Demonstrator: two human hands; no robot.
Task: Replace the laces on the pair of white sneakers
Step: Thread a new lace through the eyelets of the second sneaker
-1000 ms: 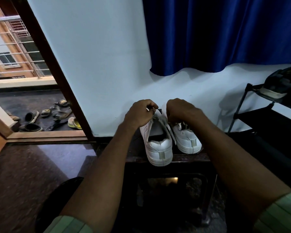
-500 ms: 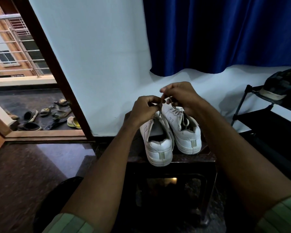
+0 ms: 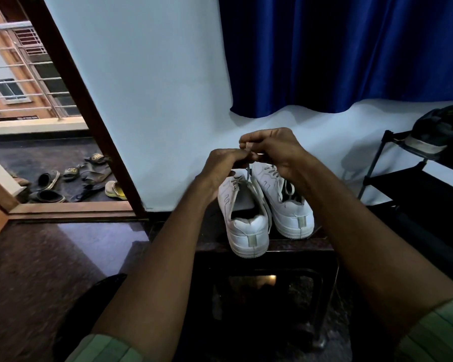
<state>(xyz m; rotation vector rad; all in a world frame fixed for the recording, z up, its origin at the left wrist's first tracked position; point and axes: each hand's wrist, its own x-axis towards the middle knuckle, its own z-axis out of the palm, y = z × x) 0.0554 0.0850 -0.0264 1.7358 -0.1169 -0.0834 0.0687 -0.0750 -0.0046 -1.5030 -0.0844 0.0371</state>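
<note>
Moved: both hands sit higher than a second ago, when they were low at the shoe tongues; the lace is now drawn up between them, and the right-hand sneaker stands tilted up toward the wall.
Risk: I judge the lace end could slip from the pinch, since the hold is small and the pull is upward; the cause would be a tug with the lace caught in an eyelet.
Risk two: the left sneaker's heel overhangs the front edge of the stool, so a hard pull could tip it off.
Left fingers (image 3: 239, 155): curled tight, tips meeting the other hand's, pinching the lace (image 3: 247, 171).
Right fingers (image 3: 249, 143): curled narrow, closed on the same lace; which strand each holds I cannot tell.
Left hand (image 3: 226, 165): above the left sneaker's (image 3: 242, 218) tongue.
Right hand (image 3: 275, 150): above the right sneaker's (image 3: 285, 207) toe end.
Lace path: a thin strand hangs from the pinch down to the left sneaker's eyelets.
Sneakers: side by side, touching, heels toward the person, on the dark stool (image 3: 298, 244).
Beyond: blue curtain (image 3: 351, 53) behind, shoe rack (image 3: 403, 178) at the right, sandals (image 3: 76, 176) outside the doorway.
</note>
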